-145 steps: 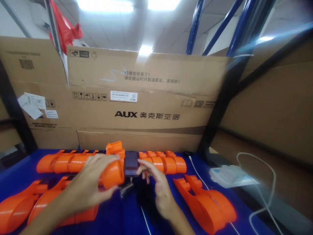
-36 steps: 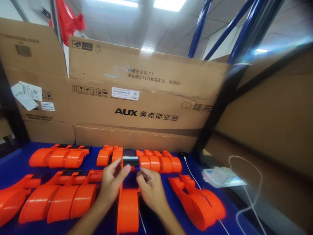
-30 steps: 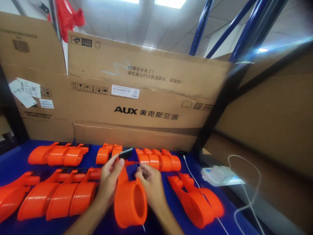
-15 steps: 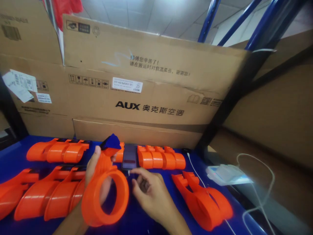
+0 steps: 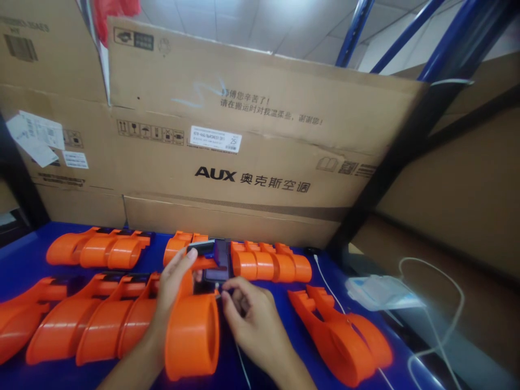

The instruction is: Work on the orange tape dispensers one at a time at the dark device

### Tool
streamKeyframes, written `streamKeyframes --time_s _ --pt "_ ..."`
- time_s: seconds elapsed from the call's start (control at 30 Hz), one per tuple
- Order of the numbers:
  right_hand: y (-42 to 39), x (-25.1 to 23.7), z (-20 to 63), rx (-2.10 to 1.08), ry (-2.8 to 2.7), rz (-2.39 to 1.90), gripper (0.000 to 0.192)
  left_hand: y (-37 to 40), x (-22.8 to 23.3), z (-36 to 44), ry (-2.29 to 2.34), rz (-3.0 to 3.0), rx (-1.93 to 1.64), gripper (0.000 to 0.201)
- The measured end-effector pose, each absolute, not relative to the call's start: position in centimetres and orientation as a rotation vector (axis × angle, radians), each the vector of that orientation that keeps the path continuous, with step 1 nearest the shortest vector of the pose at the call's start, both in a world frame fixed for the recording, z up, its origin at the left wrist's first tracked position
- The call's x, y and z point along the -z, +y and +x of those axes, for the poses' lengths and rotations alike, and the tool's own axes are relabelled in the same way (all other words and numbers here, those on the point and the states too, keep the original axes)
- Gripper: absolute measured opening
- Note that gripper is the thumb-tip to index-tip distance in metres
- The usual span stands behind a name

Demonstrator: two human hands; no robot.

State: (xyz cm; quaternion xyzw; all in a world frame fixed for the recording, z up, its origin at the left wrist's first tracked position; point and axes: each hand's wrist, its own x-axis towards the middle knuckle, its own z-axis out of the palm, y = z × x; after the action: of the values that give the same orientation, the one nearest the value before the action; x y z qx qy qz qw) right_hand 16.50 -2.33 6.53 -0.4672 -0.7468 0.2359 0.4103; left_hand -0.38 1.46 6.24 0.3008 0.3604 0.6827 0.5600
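Observation:
My left hand (image 5: 173,281) is closed around the arm of an orange plastic ring-shaped holder (image 5: 190,336), its wide ring hanging toward me. A dark blue and black block (image 5: 203,249) sits at the arm's far end, under my thumb. My right hand (image 5: 255,314) pinches thumb and forefinger just right of the holder, at a small white cable plug (image 5: 218,286). A thin white cable shows below that hand. Behind the fingers, a dark phone-like device (image 5: 217,271) lies on the blue surface, partly hidden by the held holder; whether the plug touches it, I cannot tell.
More orange holders (image 5: 101,330) stand in rows at left, others (image 5: 270,265) behind my right hand, and a pair (image 5: 345,336) at right. A clear plastic case (image 5: 384,292) and white cables lie right. A cardboard box (image 5: 252,151) walls the back; a dark post (image 5: 377,162) rises at right.
My left hand has turned the orange holder, so its ring now faces right and its block end has swung right over the device. My right hand stays nearly in place.

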Motion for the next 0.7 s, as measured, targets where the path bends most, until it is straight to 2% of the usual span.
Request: streamKeyframes --time_s 0.2,0.37,0.7 --pt "-2.0 -6.8 17.1 -0.516 -1.713 -1.129 0.041 -0.2 -6.1 1.6 0.835 0.854 -1.517 0.036" --pt "-1.8 -6.1 17.3 -0.315 -1.720 -1.166 0.036 -0.3 -4.6 2.3 0.826 0.963 -1.380 0.041" --pt "-1.7 -5.6 17.5 -0.041 -1.855 -1.014 0.032 0.0 -4.2 2.0 0.878 1.162 -1.272 0.033"
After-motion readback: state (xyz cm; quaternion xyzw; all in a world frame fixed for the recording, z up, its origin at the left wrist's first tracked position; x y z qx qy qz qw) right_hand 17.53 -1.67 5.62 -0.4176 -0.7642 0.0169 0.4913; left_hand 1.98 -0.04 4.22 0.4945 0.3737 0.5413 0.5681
